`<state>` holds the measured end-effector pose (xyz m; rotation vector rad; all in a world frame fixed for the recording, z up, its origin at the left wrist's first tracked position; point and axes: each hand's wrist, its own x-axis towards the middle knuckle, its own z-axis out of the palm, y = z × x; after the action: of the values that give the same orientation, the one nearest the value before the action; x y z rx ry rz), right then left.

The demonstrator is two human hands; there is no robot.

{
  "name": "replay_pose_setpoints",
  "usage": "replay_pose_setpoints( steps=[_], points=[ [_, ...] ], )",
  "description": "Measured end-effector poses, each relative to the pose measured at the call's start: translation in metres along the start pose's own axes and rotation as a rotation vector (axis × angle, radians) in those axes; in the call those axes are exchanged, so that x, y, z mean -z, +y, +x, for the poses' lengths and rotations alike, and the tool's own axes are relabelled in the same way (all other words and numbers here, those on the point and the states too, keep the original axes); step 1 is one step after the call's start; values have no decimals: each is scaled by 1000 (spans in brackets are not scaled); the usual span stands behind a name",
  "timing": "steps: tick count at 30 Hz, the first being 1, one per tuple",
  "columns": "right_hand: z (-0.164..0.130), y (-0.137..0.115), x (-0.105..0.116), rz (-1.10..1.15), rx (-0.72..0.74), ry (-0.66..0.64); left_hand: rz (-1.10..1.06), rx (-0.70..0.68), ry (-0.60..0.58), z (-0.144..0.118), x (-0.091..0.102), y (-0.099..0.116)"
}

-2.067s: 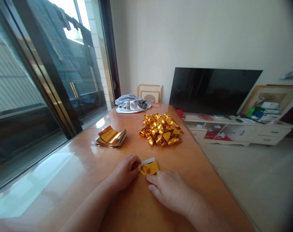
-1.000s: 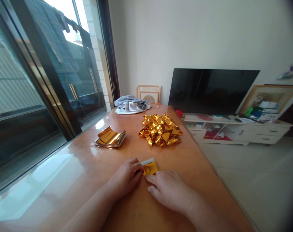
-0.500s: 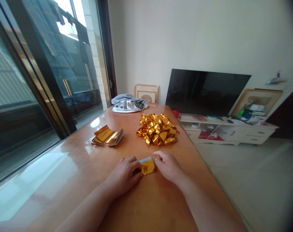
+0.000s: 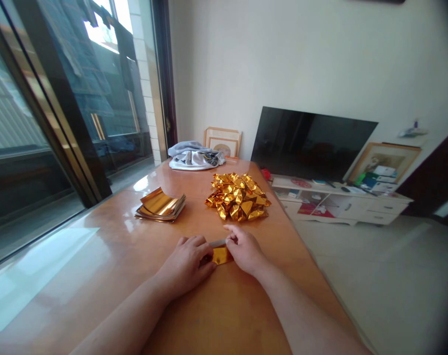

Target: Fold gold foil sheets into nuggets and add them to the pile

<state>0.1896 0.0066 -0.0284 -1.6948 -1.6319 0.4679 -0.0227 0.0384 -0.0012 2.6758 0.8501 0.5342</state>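
Note:
A small folded piece of gold foil paper (image 4: 220,256) lies on the table in front of me, with a pale strip along its far edge. Its left end is under the closed fingers and thumb of my left hand (image 4: 189,262). At the right end, my right hand (image 4: 246,250) pinches the paper, its index finger pointing out past the far edge. Both hands cover parts of the sheet. Beyond my right hand sits a heap of folded gold foil pieces (image 4: 239,198). Further left rests a stack of flat gold foil sheets (image 4: 160,206), the top one curling upward.
Bundled grey cloth (image 4: 194,157) lies at the far end of the glossy wooden table (image 4: 224,315). Framed pictures (image 4: 224,135) lean behind it. A white cabinet (image 4: 357,209) and a dark television (image 4: 313,143) stand beyond the right edge; a glass door (image 4: 50,148) is at left.
My right hand has moved left onto the paper's right end and far edge. The pale strip shows narrower now. My left hand keeps its hold, and the view has shifted slightly.

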Motion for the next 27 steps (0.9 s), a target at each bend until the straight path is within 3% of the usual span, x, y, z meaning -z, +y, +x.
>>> replay_pose_setpoints(
  steps=[13,20,23,27],
  points=[
    [5,3,-2,205,-94,20,38,-7,-31,0,5,4],
    [4,1,10,166,-61,-10,82,-24,-33,0,8,4],
    [-1,-5,27,23,34,-84,87,-26,-37,0,8,3],
    [-13,-14,50,-106,197,-308,88,-32,-41,-1,8,2]
  ],
)
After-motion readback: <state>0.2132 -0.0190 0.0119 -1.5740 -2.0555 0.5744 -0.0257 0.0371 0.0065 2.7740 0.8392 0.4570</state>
